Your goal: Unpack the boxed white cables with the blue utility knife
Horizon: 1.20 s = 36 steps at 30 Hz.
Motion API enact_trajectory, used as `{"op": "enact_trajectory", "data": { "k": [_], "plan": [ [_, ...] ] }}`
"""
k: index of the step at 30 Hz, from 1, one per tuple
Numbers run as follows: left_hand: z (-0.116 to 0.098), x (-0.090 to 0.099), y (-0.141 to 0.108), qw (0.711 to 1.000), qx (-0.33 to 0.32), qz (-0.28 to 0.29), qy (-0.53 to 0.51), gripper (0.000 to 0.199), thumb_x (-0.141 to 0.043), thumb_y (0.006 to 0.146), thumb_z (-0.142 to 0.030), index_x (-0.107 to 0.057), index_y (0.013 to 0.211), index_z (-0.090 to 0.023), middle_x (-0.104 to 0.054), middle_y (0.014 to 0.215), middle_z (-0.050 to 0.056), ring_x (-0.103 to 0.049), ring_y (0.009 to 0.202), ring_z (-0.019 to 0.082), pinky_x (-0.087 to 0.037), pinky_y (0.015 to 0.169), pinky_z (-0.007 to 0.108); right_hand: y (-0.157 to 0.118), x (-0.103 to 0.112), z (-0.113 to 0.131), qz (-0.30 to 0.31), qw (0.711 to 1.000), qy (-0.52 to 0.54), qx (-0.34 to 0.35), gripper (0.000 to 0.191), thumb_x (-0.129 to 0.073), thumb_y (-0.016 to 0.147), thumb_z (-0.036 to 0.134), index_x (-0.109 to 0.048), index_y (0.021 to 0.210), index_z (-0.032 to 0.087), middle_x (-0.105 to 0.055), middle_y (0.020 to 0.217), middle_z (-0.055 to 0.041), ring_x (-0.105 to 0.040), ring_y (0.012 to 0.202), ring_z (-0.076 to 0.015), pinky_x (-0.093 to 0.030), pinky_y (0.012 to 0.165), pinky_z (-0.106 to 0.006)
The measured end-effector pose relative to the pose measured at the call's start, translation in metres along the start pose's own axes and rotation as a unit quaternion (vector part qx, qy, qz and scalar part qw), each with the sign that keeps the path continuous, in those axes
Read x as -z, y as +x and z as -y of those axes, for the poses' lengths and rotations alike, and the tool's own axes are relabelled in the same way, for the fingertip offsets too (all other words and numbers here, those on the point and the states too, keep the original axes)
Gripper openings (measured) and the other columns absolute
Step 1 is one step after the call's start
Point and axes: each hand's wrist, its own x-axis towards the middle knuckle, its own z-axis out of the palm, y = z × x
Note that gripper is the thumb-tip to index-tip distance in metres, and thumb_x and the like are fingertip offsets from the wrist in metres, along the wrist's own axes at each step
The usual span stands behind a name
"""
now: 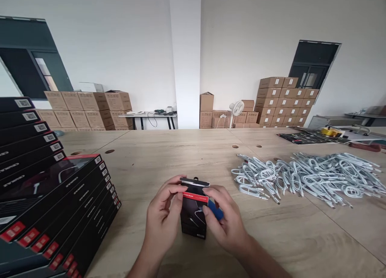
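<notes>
A small black box (193, 219) with a red band near its top stands upright on the wooden table, in front of me. Its top flap (195, 182) is raised, with a small hanging tab behind it. My left hand (165, 211) pinches the upper left corner of the box between thumb and fingers. On the other side, my right hand (224, 217) grips the upper right edge, its thumb on the front face. A blue object (216, 209) lies against the right palm, partly hidden by the fingers. What is inside the box cannot be seen.
Tall stacks of black boxes (87, 189) with red labels fill the left side. Bundles of coiled white cables (310, 175) lie on the table (169, 149) at the right. Farther back at the right are a black mat (304, 139) and yellow tape (328, 132).
</notes>
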Motion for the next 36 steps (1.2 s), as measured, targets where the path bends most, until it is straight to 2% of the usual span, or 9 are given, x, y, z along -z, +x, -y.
{"op": "enact_trajectory", "data": {
  "k": [3, 6, 10, 12, 14, 22, 25, 31, 36],
  "plan": [
    [-0.001, -0.002, -0.003, 1.000, 0.007, 0.002, -0.025, 0.003, -0.062, 0.095, -0.024, -0.065, 0.095, -0.025, -0.069, 0.119, 0.004, -0.065, 0.118, 0.019, -0.053, 0.097, 0.028, 0.000, 0.005, -0.001, -0.014, 1.000, -0.001, -0.003, 0.042, -0.053, 0.094, 0.011, -0.055, 0.132, 0.028, -0.063, 0.116, -0.0080, -0.063, 0.109, -0.0211, -0.054, 0.092, -0.035],
    [-0.003, -0.004, -0.007, 0.999, 0.021, -0.012, -0.025, 0.021, -0.066, 0.092, -0.021, -0.058, 0.109, -0.029, -0.070, 0.116, 0.003, -0.067, 0.113, 0.017, -0.055, 0.091, 0.026, 0.000, 0.007, -0.004, -0.037, 0.999, 0.013, -0.032, 0.031, -0.052, 0.096, 0.012, -0.058, 0.122, 0.028, -0.062, 0.122, -0.0087, -0.060, 0.119, -0.0221, -0.050, 0.099, -0.037],
    [-0.007, 0.002, -0.006, 0.995, -0.064, 0.064, 0.051, 0.028, -0.060, 0.093, -0.015, -0.066, 0.116, -0.030, -0.067, 0.118, 0.005, -0.064, 0.114, 0.019, -0.052, 0.097, 0.031, -0.003, 0.005, -0.008, -0.077, 0.990, 0.096, -0.066, 0.025, -0.056, 0.095, 0.013, -0.051, 0.115, 0.027, -0.061, 0.128, -0.0092, -0.059, 0.123, -0.0226, -0.048, 0.103, -0.040],
    [-0.010, 0.005, -0.005, 0.987, -0.104, 0.102, 0.068, 0.027, -0.059, 0.093, -0.013, -0.070, 0.112, -0.029, -0.066, 0.121, 0.006, -0.063, 0.116, 0.020, -0.051, 0.100, 0.033, -0.003, 0.004, -0.007, -0.089, 0.986, 0.122, -0.073, 0.027, -0.060, 0.094, 0.015, -0.050, 0.116, 0.028, -0.062, 0.122, -0.0076, -0.060, 0.118, -0.0217, -0.049, 0.100, -0.039],
    [-0.012, 0.007, -0.004, 0.985, -0.113, 0.111, 0.065, 0.028, -0.058, 0.092, -0.012, -0.070, 0.111, -0.029, -0.066, 0.122, 0.006, -0.064, 0.115, 0.020, -0.051, 0.100, 0.033, -0.002, 0.006, -0.004, -0.094, 0.985, 0.122, -0.073, 0.026, -0.061, 0.093, 0.017, -0.053, 0.116, 0.028, -0.062, 0.113, -0.0055, -0.061, 0.110, -0.0202, -0.050, 0.095, -0.035],
    [-0.020, 0.005, -0.005, 0.982, -0.134, 0.103, 0.088, 0.031, -0.058, 0.090, -0.005, -0.068, 0.109, -0.027, -0.071, 0.111, 0.004, -0.068, 0.105, 0.018, -0.056, 0.089, 0.030, 0.008, 0.016, 0.009, -0.050, 0.990, 0.106, -0.079, 0.021, -0.060, 0.096, 0.019, -0.071, 0.110, 0.030, -0.060, 0.103, -0.0033, -0.061, 0.098, -0.0175, -0.051, 0.085, -0.030],
    [-0.022, 0.006, -0.005, 0.977, -0.155, 0.104, 0.101, 0.032, -0.058, 0.088, -0.003, -0.067, 0.109, -0.025, -0.071, 0.109, 0.005, -0.069, 0.103, 0.018, -0.057, 0.087, 0.029, 0.010, 0.019, 0.012, -0.036, 0.986, 0.130, -0.097, 0.020, -0.060, 0.096, 0.022, -0.073, 0.107, 0.031, -0.060, 0.100, -0.0026, -0.062, 0.094, -0.0169, -0.052, 0.081, -0.029],
    [-0.022, 0.006, -0.004, 0.971, -0.183, 0.111, 0.104, 0.034, -0.058, 0.085, 0.000, -0.068, 0.107, -0.024, -0.071, 0.108, 0.006, -0.070, 0.101, 0.018, -0.058, 0.085, 0.030, 0.011, 0.028, 0.014, 0.007, 0.983, 0.160, -0.088, 0.023, -0.060, 0.097, 0.023, -0.075, 0.110, 0.034, -0.060, 0.103, -0.0035, -0.062, 0.097, -0.0178, -0.051, 0.084, -0.031],
    [-0.026, 0.009, -0.005, 0.970, -0.192, 0.125, 0.079, 0.034, -0.055, 0.084, -0.001, -0.069, 0.105, -0.024, -0.072, 0.106, 0.006, -0.071, 0.098, 0.018, -0.059, 0.082, 0.031, 0.014, 0.038, 0.011, 0.070, 0.969, 0.218, -0.092, 0.024, -0.061, 0.097, 0.025, -0.076, 0.112, 0.036, -0.060, 0.103, -0.0039, -0.060, 0.098, -0.0182, -0.051, 0.084, -0.031]
  ]
}}
